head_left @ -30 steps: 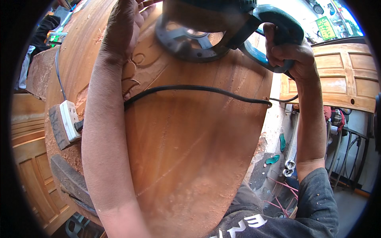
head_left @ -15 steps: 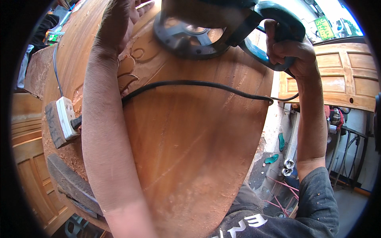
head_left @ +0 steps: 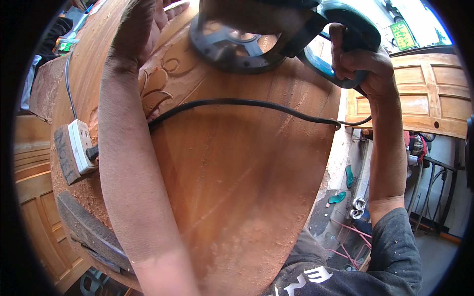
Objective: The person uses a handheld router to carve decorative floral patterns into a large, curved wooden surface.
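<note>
A dark power router (head_left: 256,12) with a round, spoked base stands on a large wooden panel (head_left: 222,163) at the top of the view. My right hand (head_left: 363,61) is wrapped round its teal and black loop handle. To the left of the router is my left hand (head_left: 150,32), cut off by the upper edge; its visible fingers are stretched out over the wood, beside carved scrollwork (head_left: 160,84). A black power cord (head_left: 237,102) runs across the panel and passes behind my left forearm. The router's top is out of view.
A white socket strip (head_left: 79,142) on a wood block holds a black plug at left. A dark curved wooden piece (head_left: 94,229) lies below it. Sawdust covers parts of the panel. At right are a panelled door (head_left: 414,91), green slippers (head_left: 337,197) and metal tubes (head_left: 360,202).
My left hand and forearm have shifted slightly to the left, showing more of the carving. My right hand and the router stay nearly in place.
</note>
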Demonstrator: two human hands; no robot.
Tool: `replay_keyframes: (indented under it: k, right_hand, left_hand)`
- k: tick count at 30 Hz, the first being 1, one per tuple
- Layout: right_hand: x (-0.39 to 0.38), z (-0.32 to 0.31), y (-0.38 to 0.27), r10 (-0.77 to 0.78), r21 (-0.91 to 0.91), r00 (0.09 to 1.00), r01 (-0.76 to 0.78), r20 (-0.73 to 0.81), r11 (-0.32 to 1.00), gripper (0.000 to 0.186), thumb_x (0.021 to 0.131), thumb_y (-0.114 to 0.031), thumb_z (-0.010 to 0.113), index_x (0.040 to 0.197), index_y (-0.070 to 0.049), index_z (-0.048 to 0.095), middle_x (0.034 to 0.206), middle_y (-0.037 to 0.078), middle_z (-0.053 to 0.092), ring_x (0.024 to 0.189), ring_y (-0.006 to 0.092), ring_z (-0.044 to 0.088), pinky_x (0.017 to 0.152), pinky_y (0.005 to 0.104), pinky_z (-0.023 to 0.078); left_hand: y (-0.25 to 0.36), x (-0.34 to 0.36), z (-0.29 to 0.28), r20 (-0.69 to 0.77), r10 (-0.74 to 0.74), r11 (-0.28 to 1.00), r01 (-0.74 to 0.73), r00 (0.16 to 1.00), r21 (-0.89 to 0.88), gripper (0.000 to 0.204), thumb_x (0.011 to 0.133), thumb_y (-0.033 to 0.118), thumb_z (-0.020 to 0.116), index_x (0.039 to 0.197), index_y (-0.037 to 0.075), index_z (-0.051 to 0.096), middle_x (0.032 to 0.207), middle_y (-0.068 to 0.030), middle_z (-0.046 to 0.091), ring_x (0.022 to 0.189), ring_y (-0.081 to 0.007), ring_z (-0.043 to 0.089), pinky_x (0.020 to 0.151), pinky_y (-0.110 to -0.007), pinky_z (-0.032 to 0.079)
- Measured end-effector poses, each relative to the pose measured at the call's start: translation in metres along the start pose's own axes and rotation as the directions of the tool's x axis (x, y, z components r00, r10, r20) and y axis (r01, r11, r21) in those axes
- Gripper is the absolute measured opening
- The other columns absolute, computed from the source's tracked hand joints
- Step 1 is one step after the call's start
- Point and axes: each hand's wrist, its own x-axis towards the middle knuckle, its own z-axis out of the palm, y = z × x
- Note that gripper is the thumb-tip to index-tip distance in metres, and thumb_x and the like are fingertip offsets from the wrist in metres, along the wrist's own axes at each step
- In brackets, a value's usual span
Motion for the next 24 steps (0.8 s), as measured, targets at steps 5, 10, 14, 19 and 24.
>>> replay_keyframes:
  k: [5,10,14,19,24]
  right_hand:
    - [0.0,-0.002,0.005,0.019,-0.032,1.0,-0.019,-0.012,0.999,0.038,0.07,-0.011,0.068,0.106,0.002,0.062,0.066,0.004,0.053,0.052,0.0132,0.051,0.053,0.0282,0.043]
    - [0.002,0.0,0.004,0.003,-0.012,1.0,-0.003,0.023,1.0,0.039,0.072,-0.012,0.068,0.107,0.002,0.061,0.065,0.004,0.053,0.052,0.0131,0.049,0.054,0.0282,0.043]
    - [0.0,0.0,0.008,-0.051,0.068,0.996,0.046,0.074,0.997,0.032,0.077,-0.01,0.068,0.107,0.001,0.065,0.073,0.005,0.056,0.051,0.0115,0.049,0.051,0.0258,0.042]
    - [0.002,0.009,0.008,-0.062,0.104,0.996,0.055,0.059,0.993,0.031,0.077,-0.007,0.067,0.107,0.001,0.064,0.074,0.005,0.055,0.051,0.0113,0.047,0.051,0.0254,0.042]
    - [0.004,0.006,0.011,-0.076,0.105,0.994,0.068,0.081,0.992,0.032,0.077,-0.007,0.067,0.108,0.001,0.064,0.072,0.004,0.054,0.051,0.011,0.046,0.05,0.025,0.041]
  left_hand:
    - [0.001,0.0,-0.007,0.027,0.018,0.993,-0.021,0.999,0.12,0.085,0.106,0.063,0.043,0.163,0.003,0.021,0.162,-0.0082,0.035,0.132,-0.0182,0.048,0.11,-0.041,0.041]
    - [-0.008,0.0,-0.02,0.074,0.143,0.964,-0.156,0.987,0.215,0.086,0.107,0.062,0.041,0.164,0.001,0.019,0.165,-0.0109,0.03,0.132,-0.0207,0.048,0.11,-0.041,0.041]
    - [-0.004,0.005,-0.027,0.164,0.038,0.985,-0.064,0.986,0.158,0.083,0.107,0.061,0.044,0.163,0.003,0.022,0.162,-0.0095,0.034,0.125,-0.0208,0.051,0.107,-0.041,0.043]
    - [-0.006,0.008,-0.042,0.238,0.015,0.994,-0.039,0.971,0.099,0.085,0.106,0.061,0.046,0.163,0.003,0.022,0.162,-0.0095,0.034,0.122,-0.0215,0.053,0.107,-0.041,0.043]
    - [-0.008,-0.002,-0.022,0.112,0.111,0.981,-0.127,0.987,0.149,0.087,0.105,0.063,0.047,0.163,0.003,0.022,0.162,-0.0094,0.035,0.124,-0.02,0.052,0.108,-0.042,0.042]
